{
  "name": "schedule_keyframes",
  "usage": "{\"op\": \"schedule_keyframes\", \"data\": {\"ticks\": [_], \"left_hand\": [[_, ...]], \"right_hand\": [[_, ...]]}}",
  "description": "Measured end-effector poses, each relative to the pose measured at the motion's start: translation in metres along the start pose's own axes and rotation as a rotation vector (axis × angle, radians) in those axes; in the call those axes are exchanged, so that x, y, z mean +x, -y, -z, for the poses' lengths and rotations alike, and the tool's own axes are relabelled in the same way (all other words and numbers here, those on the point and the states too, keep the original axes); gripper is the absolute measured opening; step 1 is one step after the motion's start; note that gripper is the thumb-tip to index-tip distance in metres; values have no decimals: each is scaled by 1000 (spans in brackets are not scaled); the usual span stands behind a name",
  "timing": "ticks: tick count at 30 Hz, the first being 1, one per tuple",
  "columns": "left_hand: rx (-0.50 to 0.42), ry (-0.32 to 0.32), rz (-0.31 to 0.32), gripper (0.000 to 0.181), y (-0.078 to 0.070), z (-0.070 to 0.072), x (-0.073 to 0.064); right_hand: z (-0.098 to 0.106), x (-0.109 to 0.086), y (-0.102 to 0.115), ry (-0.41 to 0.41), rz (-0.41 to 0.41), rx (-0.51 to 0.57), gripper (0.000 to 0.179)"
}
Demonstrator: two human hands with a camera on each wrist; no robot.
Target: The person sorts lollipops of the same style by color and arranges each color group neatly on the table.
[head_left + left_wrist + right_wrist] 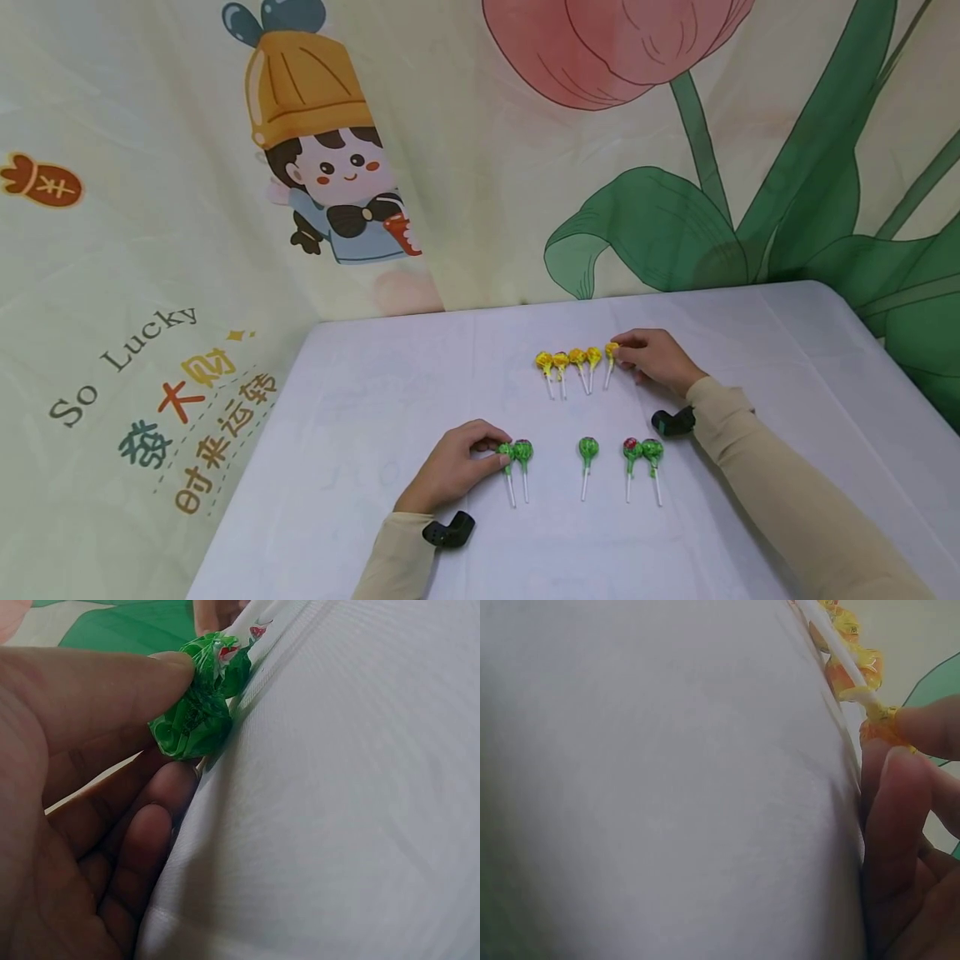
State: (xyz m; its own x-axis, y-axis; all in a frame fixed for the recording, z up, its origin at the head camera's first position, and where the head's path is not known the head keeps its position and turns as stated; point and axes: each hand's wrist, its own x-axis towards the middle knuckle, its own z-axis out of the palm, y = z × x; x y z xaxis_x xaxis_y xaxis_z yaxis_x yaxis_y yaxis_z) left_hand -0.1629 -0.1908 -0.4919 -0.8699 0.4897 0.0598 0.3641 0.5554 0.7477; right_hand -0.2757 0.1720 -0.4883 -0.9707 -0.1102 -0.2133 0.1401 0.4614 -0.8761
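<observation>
My left hand [455,463] pinches the head of the leftmost green lollipop [507,451] between thumb and fingers. Close on its right lies a second green lollipop [522,452]. In the left wrist view, the thumb presses on a crinkled green wrapper [196,724]. Farther back, my right hand [658,358] holds the rightmost yellow lollipop [611,352] by its wrapped head, stick toward me. The right wrist view shows the fingertips at its yellow wrapper [883,720]. Several other yellow lollipops [577,358] stand in a row to its left.
One green lollipop [588,450] lies alone at the middle of the front row. Right of it sit a green lollipop with a red patch [632,451] and another green lollipop [653,452]. A white cloth covers the table [360,400]; a printed curtain [480,192] hangs behind.
</observation>
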Motion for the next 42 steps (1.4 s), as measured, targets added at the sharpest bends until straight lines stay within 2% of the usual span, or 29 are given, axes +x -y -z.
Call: {"op": "schedule_keyframes", "data": {"ticks": [13,29,42], "left_hand": [[6,-3,1,24,-1,2,1],[14,-6,13,23,-3,1,0],[-45,-5,17,24,-2,2,-2]], "right_hand": [[3,1,1,36,70,-51,32],[2,2,1,50,58,-62,34],[1,-2,-1,15,32,-22,35]]}}
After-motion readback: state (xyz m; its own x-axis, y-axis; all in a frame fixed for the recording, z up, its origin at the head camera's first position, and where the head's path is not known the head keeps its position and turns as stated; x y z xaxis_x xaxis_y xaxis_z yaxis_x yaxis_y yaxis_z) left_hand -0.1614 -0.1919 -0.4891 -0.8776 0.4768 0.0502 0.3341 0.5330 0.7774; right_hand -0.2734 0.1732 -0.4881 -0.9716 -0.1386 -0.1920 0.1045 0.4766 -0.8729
